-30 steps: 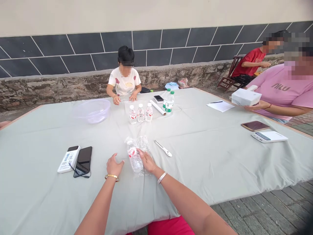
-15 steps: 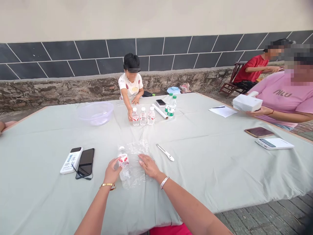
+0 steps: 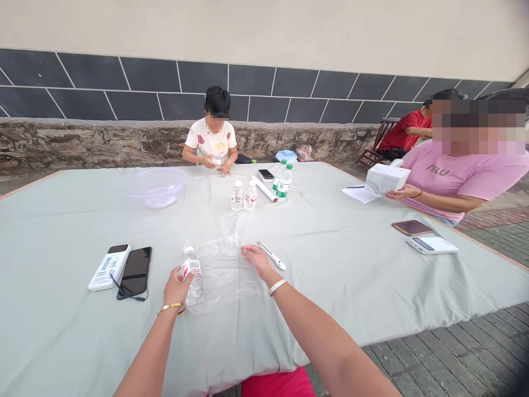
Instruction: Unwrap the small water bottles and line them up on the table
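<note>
water bottle | left hand hides label edge | right hand over film

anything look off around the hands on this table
The clear plastic film lies crumpled and creased on the tablecloth beneath the right hand, and the left hand grips a small water bottle at its edge.

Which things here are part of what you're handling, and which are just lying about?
Being handled: left hand gripping a water bottle; right hand at the clear plastic wrap.
Lying about: black smartphone, white-handled knife, clear plastic basin.
</note>
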